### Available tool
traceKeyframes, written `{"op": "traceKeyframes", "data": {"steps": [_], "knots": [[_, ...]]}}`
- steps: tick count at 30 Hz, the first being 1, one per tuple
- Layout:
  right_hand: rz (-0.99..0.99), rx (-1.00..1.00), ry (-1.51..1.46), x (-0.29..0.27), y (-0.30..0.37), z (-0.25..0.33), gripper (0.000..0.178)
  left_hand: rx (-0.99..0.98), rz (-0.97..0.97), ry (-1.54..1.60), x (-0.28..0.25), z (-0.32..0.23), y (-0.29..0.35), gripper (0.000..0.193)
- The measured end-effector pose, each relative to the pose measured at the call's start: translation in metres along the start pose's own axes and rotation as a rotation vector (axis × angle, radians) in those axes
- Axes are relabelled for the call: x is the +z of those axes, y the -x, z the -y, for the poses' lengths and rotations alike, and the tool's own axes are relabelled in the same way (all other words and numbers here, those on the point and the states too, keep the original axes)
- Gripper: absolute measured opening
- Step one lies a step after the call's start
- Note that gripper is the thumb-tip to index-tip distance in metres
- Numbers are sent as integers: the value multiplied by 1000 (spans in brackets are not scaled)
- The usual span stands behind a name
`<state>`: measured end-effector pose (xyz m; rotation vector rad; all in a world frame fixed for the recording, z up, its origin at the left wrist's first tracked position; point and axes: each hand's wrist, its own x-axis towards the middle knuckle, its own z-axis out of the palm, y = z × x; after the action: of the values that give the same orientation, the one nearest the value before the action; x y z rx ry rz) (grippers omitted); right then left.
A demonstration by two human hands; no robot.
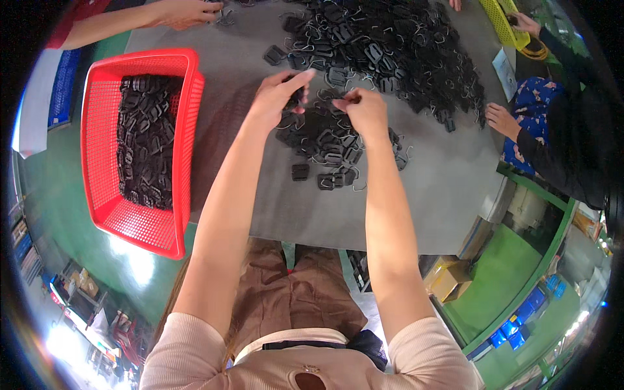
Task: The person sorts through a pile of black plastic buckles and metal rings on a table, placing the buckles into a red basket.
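Note:
My left hand (275, 99) is closed around black plastic buckles (296, 97), with the thumb stretched along the top. Just to its right, my right hand (365, 116) pinches at the pile with thumb and finger together; what sits between the fingertips is too small to make out. Below and between the hands lies a small heap of black buckles with wire hooks (330, 151). A single flat black buckle (299, 172) rests apart at the heap's near left. Beyond my hands spreads a much larger pile of the same hooked buckles (370, 49).
A red plastic basket (188, 156), partly filled with black buckles, stands at the table's left edge. Co-workers' hands reach in at the far left (188, 13) and right (504, 121). A yellow basket (504, 26) is at the far right of the grey tabletop (435, 188).

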<state>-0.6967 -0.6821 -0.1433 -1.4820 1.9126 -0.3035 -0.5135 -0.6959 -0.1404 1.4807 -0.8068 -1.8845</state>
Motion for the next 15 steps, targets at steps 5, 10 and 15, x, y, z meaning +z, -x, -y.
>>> {"op": "traceKeyframes", "data": {"steps": [5, 10, 15], "knots": [[-80, 254, -627, -39, 15, -50, 23, 273, -376, -968, 49, -2, -25, 32], [-194, 110, -360, -54, -27, -73, 42, 369, -428, -1054, 69, 4, -41, 35], [-224, 200, 172, -45, -40, -54, 47, 214, -332, -850, 52, -2, -26, 27]]}}
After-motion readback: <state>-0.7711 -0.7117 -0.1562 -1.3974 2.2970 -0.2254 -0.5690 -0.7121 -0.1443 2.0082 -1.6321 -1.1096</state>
